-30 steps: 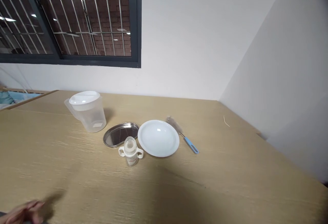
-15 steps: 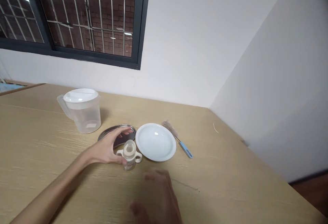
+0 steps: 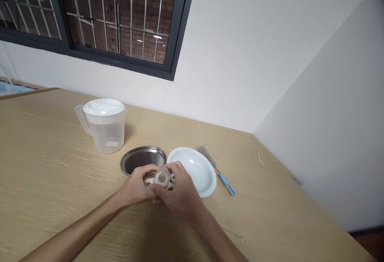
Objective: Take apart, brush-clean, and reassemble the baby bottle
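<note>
A small clear baby bottle with a white collar and two side handles stands upright on the table, in front of the tray and plate. My left hand is closed round its left side. From the right, my right hand wraps its fingers and thumb about the collar. Much of the bottle's body is hidden by both hands. Just behind lies an oval steel tray, and a white plate sits partly behind my right hand.
A lidded clear plastic jug stands at the back left. Right of the plate lies a bottle brush with a blue handle. A thin wire-like piece is near my right forearm, and a pale strip lies farther right.
My right hand has come up from the front and taken hold of the bottle's right side. My left hand has closed in on the bottle. The view has shifted slightly.
</note>
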`<state>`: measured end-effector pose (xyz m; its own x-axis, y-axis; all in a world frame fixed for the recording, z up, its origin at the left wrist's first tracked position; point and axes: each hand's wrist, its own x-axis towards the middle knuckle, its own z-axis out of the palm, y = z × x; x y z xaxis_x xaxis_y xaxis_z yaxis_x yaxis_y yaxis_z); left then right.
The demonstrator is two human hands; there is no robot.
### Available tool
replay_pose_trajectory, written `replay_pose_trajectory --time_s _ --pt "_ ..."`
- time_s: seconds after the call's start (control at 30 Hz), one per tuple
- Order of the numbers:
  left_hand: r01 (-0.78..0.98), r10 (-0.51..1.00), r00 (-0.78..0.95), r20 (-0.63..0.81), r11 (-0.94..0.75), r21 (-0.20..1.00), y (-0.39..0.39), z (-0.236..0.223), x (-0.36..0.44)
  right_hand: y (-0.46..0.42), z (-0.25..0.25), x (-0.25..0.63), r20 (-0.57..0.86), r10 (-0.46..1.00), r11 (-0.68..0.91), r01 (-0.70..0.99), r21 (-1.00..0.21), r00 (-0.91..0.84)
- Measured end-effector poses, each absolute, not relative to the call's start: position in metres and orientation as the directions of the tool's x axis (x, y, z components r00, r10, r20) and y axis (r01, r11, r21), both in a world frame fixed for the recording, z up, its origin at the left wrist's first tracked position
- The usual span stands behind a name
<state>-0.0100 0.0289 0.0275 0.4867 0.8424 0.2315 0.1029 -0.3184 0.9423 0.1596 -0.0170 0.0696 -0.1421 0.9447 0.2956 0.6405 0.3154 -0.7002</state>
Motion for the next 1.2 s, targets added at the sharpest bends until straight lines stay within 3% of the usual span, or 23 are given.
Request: replay_pose_trajectory --time_s 0.17,0.5,1.03,1.2 --pt "0.146 0.831 0.502 0.238 -0.353 0.924 0.029 0.022 -0.011 -0.015 0.069 0.164 0.344 0.923 0.365 0.673 -0.643 -0.172" --pt "0.114 0.838 0.475 0.269 -0.362 0.925 0.028 0.012 -0.009 -0.008 0.095 0.166 0.200 0.923 0.384 0.781 -0.493 -0.328" --pt "0.090 0.852 0.464 0.241 -0.316 0.945 0.026 0.005 -0.008 -0.002 0.115 0.166 0.045 0.926 0.344 0.791 -0.506 -0.374" --pt "0.070 0.844 0.465 0.268 -0.337 0.939 0.025 0.005 -0.007 -0.005 0.120 0.172 0.052 0.874 0.443 0.749 -0.493 -0.483"
